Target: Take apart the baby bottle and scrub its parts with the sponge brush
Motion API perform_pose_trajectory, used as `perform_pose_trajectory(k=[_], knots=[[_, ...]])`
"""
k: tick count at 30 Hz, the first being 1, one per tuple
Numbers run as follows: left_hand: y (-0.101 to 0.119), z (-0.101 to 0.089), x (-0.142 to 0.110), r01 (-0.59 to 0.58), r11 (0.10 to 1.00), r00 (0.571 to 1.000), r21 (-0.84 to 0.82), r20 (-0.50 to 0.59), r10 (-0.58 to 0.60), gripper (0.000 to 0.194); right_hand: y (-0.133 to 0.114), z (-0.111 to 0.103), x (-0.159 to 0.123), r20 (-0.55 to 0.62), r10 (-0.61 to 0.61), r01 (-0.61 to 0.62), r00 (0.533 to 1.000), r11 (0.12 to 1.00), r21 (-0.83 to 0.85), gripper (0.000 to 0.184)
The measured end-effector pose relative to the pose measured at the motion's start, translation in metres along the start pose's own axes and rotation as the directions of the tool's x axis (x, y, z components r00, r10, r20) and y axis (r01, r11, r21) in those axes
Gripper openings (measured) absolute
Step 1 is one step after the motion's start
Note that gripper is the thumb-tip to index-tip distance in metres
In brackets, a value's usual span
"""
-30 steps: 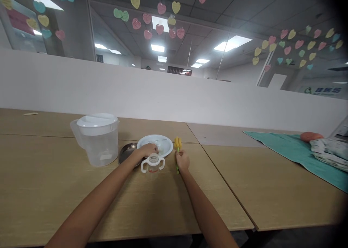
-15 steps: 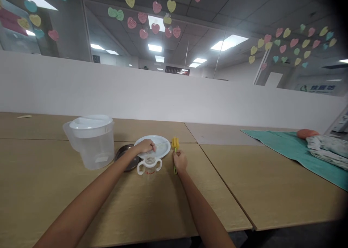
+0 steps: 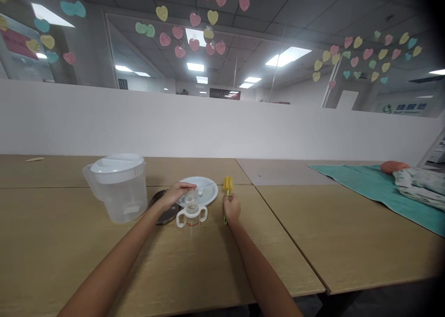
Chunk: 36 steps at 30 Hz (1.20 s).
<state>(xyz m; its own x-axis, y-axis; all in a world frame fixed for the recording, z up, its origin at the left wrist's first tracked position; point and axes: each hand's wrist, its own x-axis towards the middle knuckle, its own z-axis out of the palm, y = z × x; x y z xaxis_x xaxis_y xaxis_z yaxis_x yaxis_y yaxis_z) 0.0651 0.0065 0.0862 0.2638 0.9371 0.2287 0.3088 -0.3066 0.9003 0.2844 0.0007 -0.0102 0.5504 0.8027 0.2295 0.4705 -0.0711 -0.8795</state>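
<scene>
My left hand hovers over a white plate, fingertips pinched on a thin pale rod that points right above the plate. A small white piece lies on the plate. Just in front stands a clear two-handled baby cup without a lid. My right hand is closed on the green handle of a brush with a yellow sponge head, which lies on the wooden table right of the plate.
A clear lidded pitcher stands to the left, with a dark round metal dish between it and the cup. Far right, a teal towel carries patterned cloth and an orange object. A white partition runs behind the table.
My left hand has risen from the plate's surface, fingertips now pinched above it with the thin rod. My right hand stays on the brush handle. The view has shifted slightly.
</scene>
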Motion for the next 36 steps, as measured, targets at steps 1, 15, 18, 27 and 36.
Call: perform_pose_trajectory(k=[1, 15, 18, 27, 36], knots=[[-0.003, 0.001, -0.005, 0.004, 1.000, 0.999, -0.025, -0.039, -0.005, 0.036, 0.000, 0.000, -0.001, -0.015, 0.000, 0.000, 1.000, 1.000, 0.004, 0.027], [-0.060, 0.008, -0.022, -0.132, 0.991, 0.899, -0.002, -0.422, 0.119, 0.049, 0.001, 0.003, -0.003, -0.121, -0.052, 0.057, 0.991, 0.998, 0.037, 0.046], [-0.064, 0.009, -0.028, -0.166, 0.980, 0.856, 0.108, -0.478, 0.198, 0.045, -0.005, 0.004, -0.009, -0.131, -0.205, 0.220, 0.970, 0.969, 0.115, 0.050], [-0.056, 0.018, -0.037, -0.142, 0.982, 0.883, 0.128, -0.432, 0.184, 0.046, -0.031, -0.015, -0.030, 0.021, -0.551, 0.551, 0.834, 0.834, 0.021, 0.043], [-0.059, 0.018, -0.035, -0.100, 0.979, 0.891, 0.179, -0.422, 0.168, 0.045, -0.030, -0.012, -0.027, 0.218, -0.864, 0.872, 0.454, 0.381, -0.307, 0.043]])
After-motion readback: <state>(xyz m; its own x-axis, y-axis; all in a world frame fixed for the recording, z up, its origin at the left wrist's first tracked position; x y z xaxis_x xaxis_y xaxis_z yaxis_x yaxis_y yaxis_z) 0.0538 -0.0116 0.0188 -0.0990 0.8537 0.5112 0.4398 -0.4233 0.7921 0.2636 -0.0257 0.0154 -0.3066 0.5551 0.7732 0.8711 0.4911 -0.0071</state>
